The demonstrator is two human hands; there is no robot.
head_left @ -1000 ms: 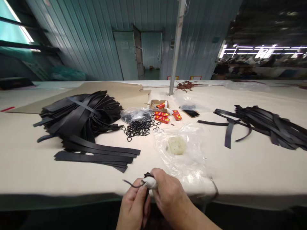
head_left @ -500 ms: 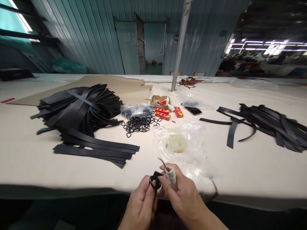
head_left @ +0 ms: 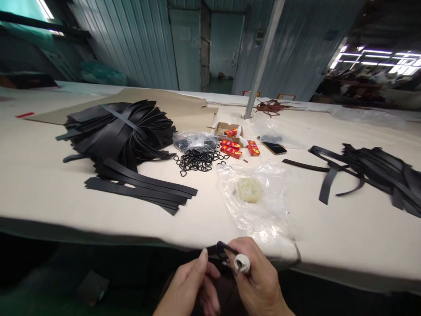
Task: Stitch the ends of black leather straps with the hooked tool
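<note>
Near the table's front edge, my left hand (head_left: 194, 283) has its thumb raised beside a black strap (head_left: 208, 251), its other fingers partly spread below. My right hand (head_left: 256, 276) is closed around a white-wrapped tool (head_left: 242, 263) and also pinches the strap's end at a black ring (head_left: 222, 248). Whether the left fingertips grip the strap is hard to see. Beyond the hands, a pale yellowish block (head_left: 250, 190) lies on clear plastic (head_left: 272, 210). A pile of black rings (head_left: 197, 160) sits farther back, left of the block.
Black straps (head_left: 115, 131) are bundled at the left, with loose strips (head_left: 141, 193) in front. More straps (head_left: 378, 171) lie at the right. Small red boxes (head_left: 230, 151), an open carton (head_left: 220, 131), a phone (head_left: 274, 146) and a metal post (head_left: 265, 57) stand or lie mid-table.
The view has shifted. My hands have moved apart slightly, the left thumb has lifted from the ring, and the strap now stretches leftward. The tool in my right hand has turned toward the camera.
</note>
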